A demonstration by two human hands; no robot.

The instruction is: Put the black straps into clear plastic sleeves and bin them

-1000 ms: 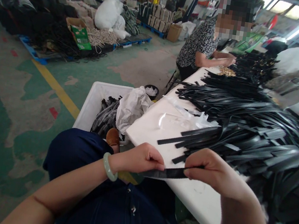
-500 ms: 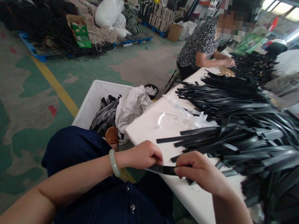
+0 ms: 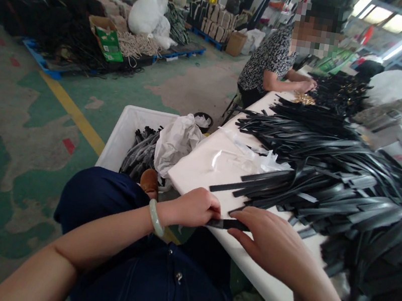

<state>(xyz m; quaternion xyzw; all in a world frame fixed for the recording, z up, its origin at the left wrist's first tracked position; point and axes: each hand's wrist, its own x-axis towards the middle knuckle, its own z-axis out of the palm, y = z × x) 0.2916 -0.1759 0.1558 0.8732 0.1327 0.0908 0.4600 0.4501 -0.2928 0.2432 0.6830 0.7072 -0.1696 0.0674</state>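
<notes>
My left hand point(image 3: 195, 206), with a pale bangle point(image 3: 155, 218) at its wrist, pinches a short black strap point(image 3: 229, 224) just off the table's near edge. From its fingertips the strap runs right, into the gap between the thumb and fingers of my right hand point(image 3: 268, 232). That hand is open, its fingers stretched out and its thumb held apart below the strap. The strap's right end is hidden behind those fingers. Just beyond both hands, loose black straps point(image 3: 268, 181) lie in a big heap on the white table point(image 3: 198, 165).
A white bin point(image 3: 116, 132) with dark straps and a crumpled white bag point(image 3: 177, 141) stands left of the table. Across the table's far end a co-worker point(image 3: 267, 59) handles small gold-coloured pieces point(image 3: 304, 99). Clear plastic scraps point(image 3: 275, 163) lie beside the straps.
My right hand has loosened from a closed pinch on the strap to stretched fingers with the thumb apart. My left hand stays pinched on the strap in nearly the same place.
</notes>
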